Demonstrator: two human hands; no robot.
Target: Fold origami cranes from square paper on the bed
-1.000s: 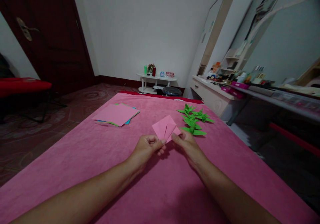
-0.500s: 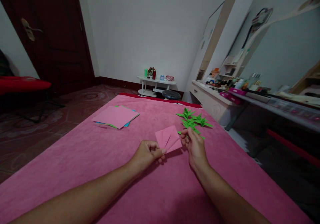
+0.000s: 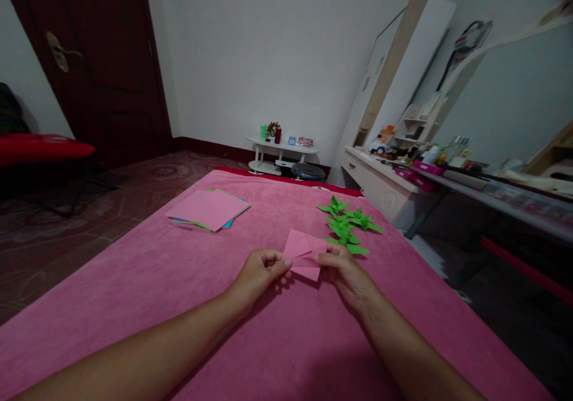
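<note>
Step in hand: working the flaps of one folded pink origami sheet [image 3: 298,244]. Best handling, as judged: pin the left corner with your thumb, bring the flap's edges into line before pressing, then run the crease from the pinned corner outward; light pressure, since thin paper likely buckles.

Left hand [image 3: 265,268]: fingers curled in, thumb laid on top; you pinch the sheet's near-left corner.

Right hand [image 3: 344,270]: thumb on the upper face, fingers behind; you grip the sheet's right side, almost closed.

Position of sheet: directly between your two hands, touching both, over the middle of the pink plush cover [image 3: 188,323]; whether its underside meets the cover, you cannot tell from here.

Also on the cover: one stack of coloured origami paper [image 3: 208,210], pink uppermost, near the far-left corner, well apart from your left hand; one cluster of green origami figures [image 3: 341,229], pointed, toward the right edge, just beyond your right hand.
</note>
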